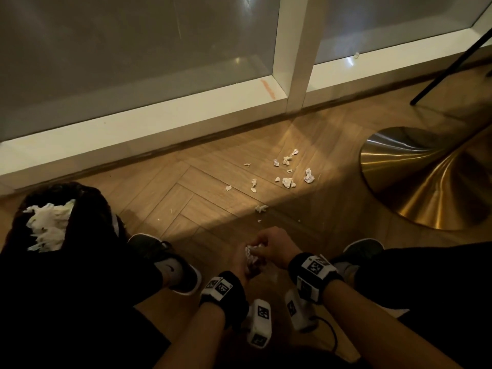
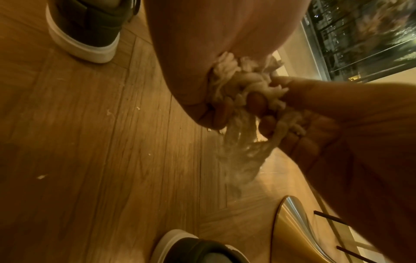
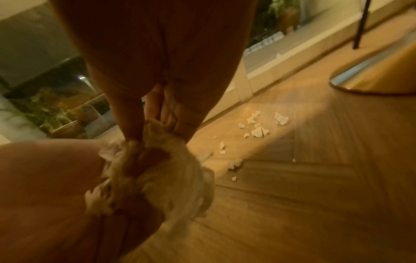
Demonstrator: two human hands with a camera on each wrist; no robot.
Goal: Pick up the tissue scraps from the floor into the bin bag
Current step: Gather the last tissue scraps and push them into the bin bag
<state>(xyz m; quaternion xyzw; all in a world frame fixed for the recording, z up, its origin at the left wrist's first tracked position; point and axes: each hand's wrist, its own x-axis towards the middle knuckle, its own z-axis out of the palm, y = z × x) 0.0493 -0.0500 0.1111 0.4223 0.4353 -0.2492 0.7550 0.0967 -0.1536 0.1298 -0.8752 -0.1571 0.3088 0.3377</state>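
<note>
Between my feet, both hands meet low over the wooden floor. My left hand (image 1: pixel 238 263) grips a crumpled white tissue wad (image 1: pixel 251 253), and my right hand (image 1: pixel 270 245) has its fingers curled into the same wad from the other side. Seen from the left wrist, the wad (image 2: pixel 243 83) bulges between the two hands and a thin blurred strand hangs below it. Several loose tissue scraps (image 1: pixel 287 182) lie on the floor ahead, also visible as scraps (image 3: pixel 258 132) in the right wrist view. The black bin bag (image 1: pixel 87 209) stands open at my left, with white tissue inside.
A brass cone-shaped table base (image 1: pixel 426 182) stands to the right of the scraps, with a black slanted leg (image 1: pixel 452 62) behind it. A white window frame (image 1: pixel 159 121) runs along the far floor edge; one scrap (image 1: pixel 356 55) lies on its sill. My shoes (image 1: pixel 165 259) flank the hands.
</note>
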